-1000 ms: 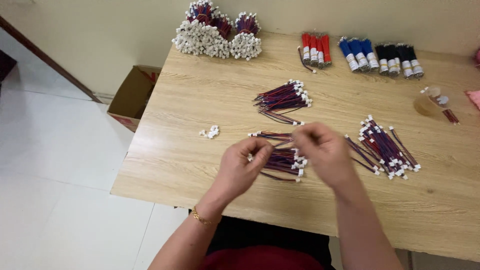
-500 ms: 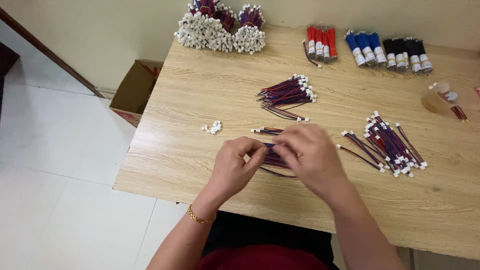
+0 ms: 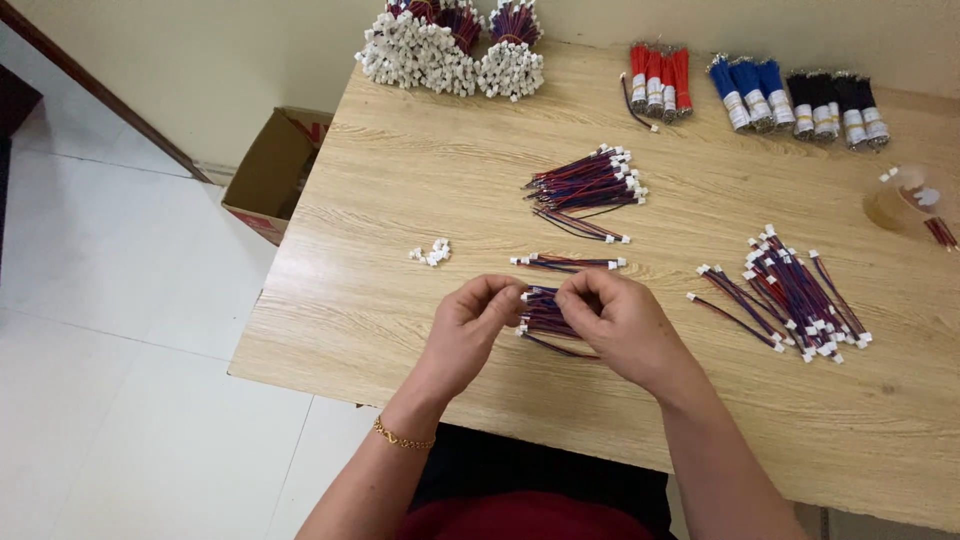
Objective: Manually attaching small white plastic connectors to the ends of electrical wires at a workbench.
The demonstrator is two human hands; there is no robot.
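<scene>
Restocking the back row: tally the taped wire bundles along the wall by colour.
Red wire bundles: 3
Blue wire bundles: 3
Black wire bundles: 4
Total: 10

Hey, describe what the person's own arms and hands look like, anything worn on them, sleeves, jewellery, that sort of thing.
Both forearms are bare, with no sleeves reaching into view and no gloves. The left hand has a thin gold chain bracelet at the wrist. The right hand and its wrist show no jewellery. No rings are visible on either hand, though some fingers are curled out of sight. A dark red garment shows at the bottom edge.
</scene>
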